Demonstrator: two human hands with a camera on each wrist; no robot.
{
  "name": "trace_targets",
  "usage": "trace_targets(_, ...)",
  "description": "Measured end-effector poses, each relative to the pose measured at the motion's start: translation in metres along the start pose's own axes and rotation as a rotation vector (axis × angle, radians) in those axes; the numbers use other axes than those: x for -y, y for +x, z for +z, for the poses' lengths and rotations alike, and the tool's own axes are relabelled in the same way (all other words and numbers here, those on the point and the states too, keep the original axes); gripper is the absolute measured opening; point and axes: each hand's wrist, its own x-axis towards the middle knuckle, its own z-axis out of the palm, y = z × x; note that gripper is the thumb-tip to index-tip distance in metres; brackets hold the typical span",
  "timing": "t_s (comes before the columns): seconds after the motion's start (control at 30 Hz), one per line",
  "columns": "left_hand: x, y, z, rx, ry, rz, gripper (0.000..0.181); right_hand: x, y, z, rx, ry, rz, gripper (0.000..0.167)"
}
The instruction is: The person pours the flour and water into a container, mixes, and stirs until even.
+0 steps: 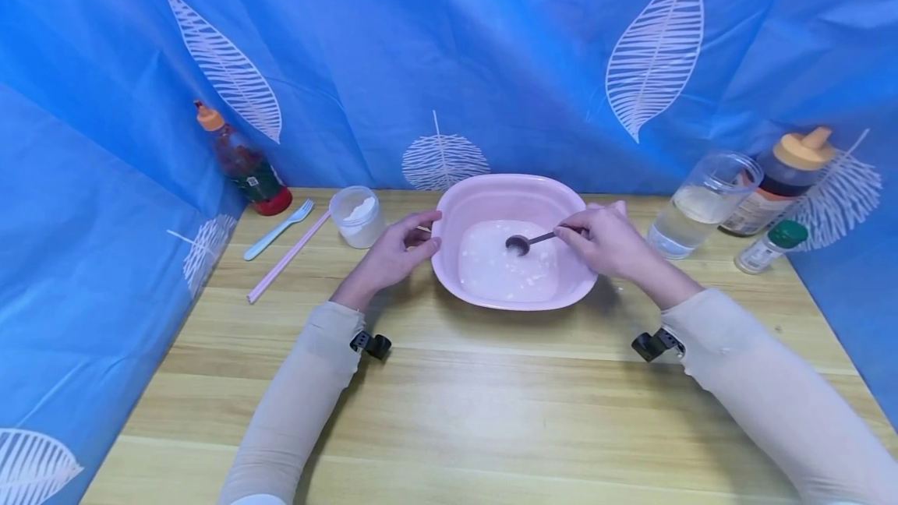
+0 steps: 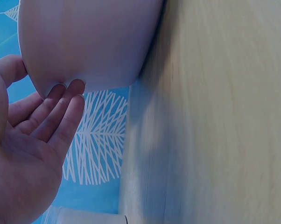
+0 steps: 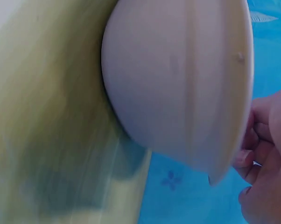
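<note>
Passing room in front of the bowl [image 1: 515,197]
Between the sleeves [image 1: 302,396], the worktop [image 1: 491,396] lies free; left hand [image 1: 393,254] and tub [image 1: 359,232] block the bowl's left, right hand [image 1: 609,240] and cup [image 1: 691,209] its right, the curtain [image 1: 533,61] its back.

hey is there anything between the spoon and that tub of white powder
Yes: the left wall of the pink basin and the left grip on its rim stand between the spoon and the tub.

Basin [image 1: 515,197] on table [image 1: 491,411]; left: jar [image 1: 358,235], straw [image 1: 288,257], fork [image 1: 279,230], bottle [image 1: 247,166]; right: cup [image 1: 677,217], shaker [image 1: 760,254], second bottle [image 1: 780,180] behind.
</note>
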Motion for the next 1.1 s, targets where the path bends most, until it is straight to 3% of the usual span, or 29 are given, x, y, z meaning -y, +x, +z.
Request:
trace_targets(0.17,0.001,0.000,0.000,0.006,0.003,0.016,0.057,0.011,0.004,0.013,0.045,0.086,-0.005,0.017)
trace_targets(0.3,0.001,0.000,0.000,0.003,0.002,0.020,0.057,0.017,0.008,0.024,0.064,0.073,-0.017,0.017)
trace_targets(0.5,0.000,0.000,0.000,0.006,0.014,0.013,0.057,0.020,0.012,0.030,0.030,0.037,-0.010,0.017)
trace_targets(0.8,-0.001,0.001,-0.001,0.011,0.019,-0.001,0.058,0.023,0.003,0.020,0.056,0.093,-0.128,0.014)
trace_targets(1.0,-0.002,0.000,-0.002,0.005,0.016,0.009,0.058,0.034,0.004,0.031,0.099,0.101,-0.221,0.014)
trace_targets(1.1,-0.002,-0.001,-0.001,0.002,0.018,0.003,0.058,0.040,0.005,0.035,0.103,0.072,-0.212,0.015)
